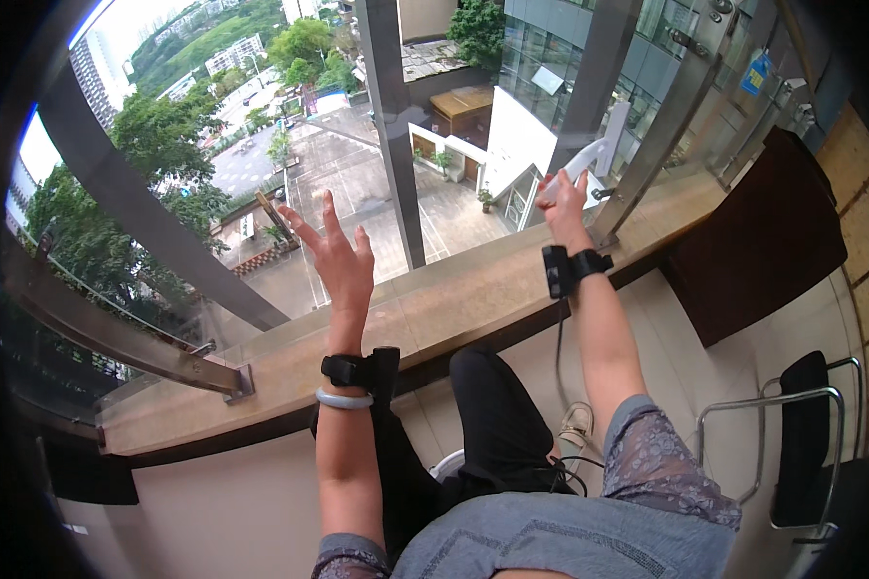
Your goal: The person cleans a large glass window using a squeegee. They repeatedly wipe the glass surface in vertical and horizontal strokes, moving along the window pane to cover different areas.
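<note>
In the head view, my right hand (pixel 566 203) grips the handle of a white window squeegee (pixel 592 158). Its long straight blade is tilted and appears to lie against the glass pane (pixel 478 181). Farther left, my left hand (pixel 342 257) is raised in front of the glass with its fingers spread and nothing in it. Whether those fingertips touch the pane I cannot tell. Both wrists wear black strapped devices, and a pale bangle (pixel 344 399) circles my left forearm.
A tan stone sill (pixel 434 307) runs below the glass, between metal posts (pixel 659 137). On the right are a dark brown wooden lectern-like cabinet (pixel 767 239) and a chair with a chrome frame (pixel 767 405). A cable (pixel 560 347) hangs from my right wrist device. Outside, far below, lies a paved courtyard.
</note>
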`<act>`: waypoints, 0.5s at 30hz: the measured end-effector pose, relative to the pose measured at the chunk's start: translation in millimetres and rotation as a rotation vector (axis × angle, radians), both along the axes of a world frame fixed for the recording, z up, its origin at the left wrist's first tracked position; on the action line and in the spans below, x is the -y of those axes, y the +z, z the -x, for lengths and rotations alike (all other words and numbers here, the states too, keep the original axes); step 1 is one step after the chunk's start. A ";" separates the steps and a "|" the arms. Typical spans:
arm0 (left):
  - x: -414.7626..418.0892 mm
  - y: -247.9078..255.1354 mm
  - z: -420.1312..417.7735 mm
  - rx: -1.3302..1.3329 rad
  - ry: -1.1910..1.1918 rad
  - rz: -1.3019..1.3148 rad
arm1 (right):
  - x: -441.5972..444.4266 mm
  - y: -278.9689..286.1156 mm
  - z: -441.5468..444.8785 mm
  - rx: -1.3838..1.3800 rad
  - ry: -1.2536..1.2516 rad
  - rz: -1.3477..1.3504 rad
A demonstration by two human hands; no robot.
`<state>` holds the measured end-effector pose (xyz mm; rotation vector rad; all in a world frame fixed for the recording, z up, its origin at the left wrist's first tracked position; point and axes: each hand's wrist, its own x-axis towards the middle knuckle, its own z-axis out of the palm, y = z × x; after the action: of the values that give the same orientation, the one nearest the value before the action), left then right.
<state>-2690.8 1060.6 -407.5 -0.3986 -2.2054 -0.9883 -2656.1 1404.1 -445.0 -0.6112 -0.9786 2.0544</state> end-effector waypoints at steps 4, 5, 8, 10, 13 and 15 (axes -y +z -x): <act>-7.8 -1.7 3.4 -0.005 0.012 0.016 | 27.5 -33.4 1.9 0.099 -0.083 -0.226; -6.6 -0.4 1.4 0.031 0.017 0.015 | 67.7 -45.1 -1.0 0.154 -0.087 -0.330; -9.4 -7.9 5.8 -0.017 0.030 0.054 | 180.9 -97.8 -29.2 -0.036 0.096 -0.368; -4.6 -12.2 4.8 0.025 0.054 0.089 | 235.6 -88.6 -62.6 0.116 0.319 -0.145; -10.3 -8.4 3.1 0.019 0.069 0.143 | 203.8 -120.7 -61.8 0.011 0.277 -0.162; -2.3 -8.9 2.2 0.015 0.085 0.165 | 154.2 -112.3 -50.5 0.100 0.193 -0.085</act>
<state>-2693.0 1062.9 -416.5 -0.3691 -2.3058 -0.7695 -2605.6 1249.9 -557.3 -0.5996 -1.2187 2.1537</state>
